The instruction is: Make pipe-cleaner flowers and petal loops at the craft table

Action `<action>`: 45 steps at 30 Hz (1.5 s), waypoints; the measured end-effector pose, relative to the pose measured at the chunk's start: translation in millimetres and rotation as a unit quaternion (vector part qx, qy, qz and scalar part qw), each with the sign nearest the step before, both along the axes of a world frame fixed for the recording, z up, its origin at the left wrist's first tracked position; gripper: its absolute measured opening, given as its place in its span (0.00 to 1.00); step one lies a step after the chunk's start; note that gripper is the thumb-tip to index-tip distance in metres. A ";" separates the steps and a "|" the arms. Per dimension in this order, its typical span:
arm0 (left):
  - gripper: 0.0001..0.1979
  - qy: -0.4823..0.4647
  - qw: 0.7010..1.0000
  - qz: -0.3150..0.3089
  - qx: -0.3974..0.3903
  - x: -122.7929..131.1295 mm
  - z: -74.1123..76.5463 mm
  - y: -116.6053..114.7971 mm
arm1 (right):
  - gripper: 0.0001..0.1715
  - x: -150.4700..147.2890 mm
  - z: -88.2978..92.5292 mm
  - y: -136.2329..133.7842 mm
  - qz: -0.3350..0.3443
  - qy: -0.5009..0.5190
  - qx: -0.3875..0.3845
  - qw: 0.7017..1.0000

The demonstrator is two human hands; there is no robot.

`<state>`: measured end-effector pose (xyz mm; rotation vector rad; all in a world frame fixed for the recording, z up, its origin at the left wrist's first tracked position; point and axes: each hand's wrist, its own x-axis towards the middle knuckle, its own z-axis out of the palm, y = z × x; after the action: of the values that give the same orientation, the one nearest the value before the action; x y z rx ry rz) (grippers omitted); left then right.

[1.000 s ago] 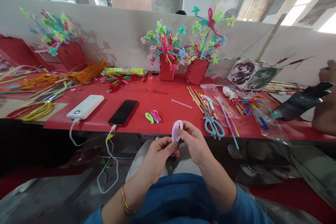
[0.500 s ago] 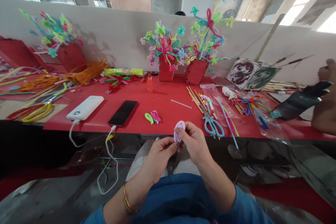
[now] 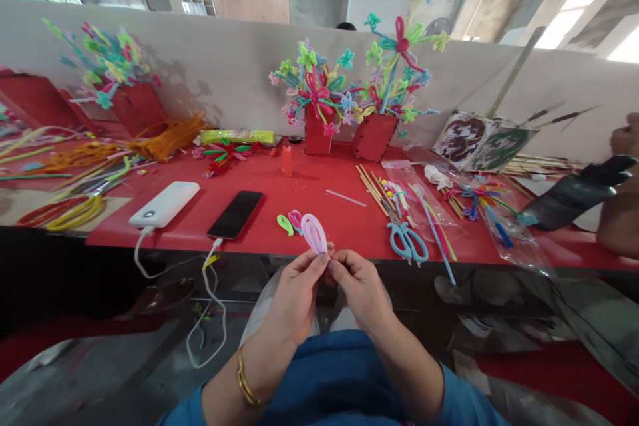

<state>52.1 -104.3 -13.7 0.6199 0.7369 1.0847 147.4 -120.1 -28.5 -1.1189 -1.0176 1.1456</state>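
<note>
A looped lilac pipe cleaner [image 3: 313,233] stands up from between my two hands, just over the table's front edge. My left hand [image 3: 300,286] pinches the base of its loops between thumb and fingers. Beside it, my right hand [image 3: 358,285] is closed with thumb and forefinger together at the same base; the pipe cleaner's ends are hidden among the fingers. Right behind the loops, a green pipe cleaner loop [image 3: 285,225] and a pink one [image 3: 295,219] lie on the red table [image 3: 259,176].
Blue-handled scissors [image 3: 408,241], wooden sticks [image 3: 370,185] and loose pipe cleaners [image 3: 435,233] lie to the right. A phone [image 3: 235,214] and white power bank [image 3: 164,204] with cables are on the left. Red vases [image 3: 318,130] of pipe-cleaner flowers stand behind. Another person's arm [image 3: 619,213] is far right.
The lilac loops have swung up and left, from between my right fingers to my left hand's pinch. My right hand has moved down to their base.
</note>
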 end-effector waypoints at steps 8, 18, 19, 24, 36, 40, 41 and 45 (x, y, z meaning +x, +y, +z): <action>0.06 0.011 0.999 -0.027 0.030 0.8 -2.4 -1.6 | 0.12 -1.5 -1.6 0.3 0.020 0.182 -0.027 0.983; 0.11 0.084 0.992 -0.054 0.073 -3.3 -9.2 -3.2 | 0.10 -0.8 -8.3 -2.4 0.088 0.293 -0.070 0.950; 0.11 0.095 0.990 -0.056 0.084 -4.1 -8.2 -2.6 | 0.09 -0.9 -8.3 -2.8 0.082 0.291 -0.068 0.951; 0.08 0.154 0.971 -0.100 0.153 -13.1 1.0 3.8 | 0.10 0.8 -7.5 -3.4 0.073 0.275 -0.068 0.956; 0.05 0.194 0.969 -0.113 0.107 -19.6 -0.8 10.2 | 0.13 12.8 -9.1 -8.2 0.093 0.131 -0.089 0.983; 0.05 0.152 0.983 -0.075 0.076 -18.7 -1.5 8.6 | 0.12 14.5 -13.5 -9.8 0.069 0.075 -0.063 0.993; 0.05 0.139 0.986 -0.061 0.064 -18.4 -1.3 8.3 | 0.11 14.7 -14.1 -10.2 0.057 0.053 -0.051 0.996; 0.04 0.089 0.995 -0.038 0.026 -13.9 -0.5 6.5 | 0.08 12.3 -9.5 -12.1 -0.004 -0.056 -0.009 0.998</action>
<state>38.2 -97.8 -14.3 0.7908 0.8341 0.9892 159.8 -132.2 -38.0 -1.2119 -1.0897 1.0982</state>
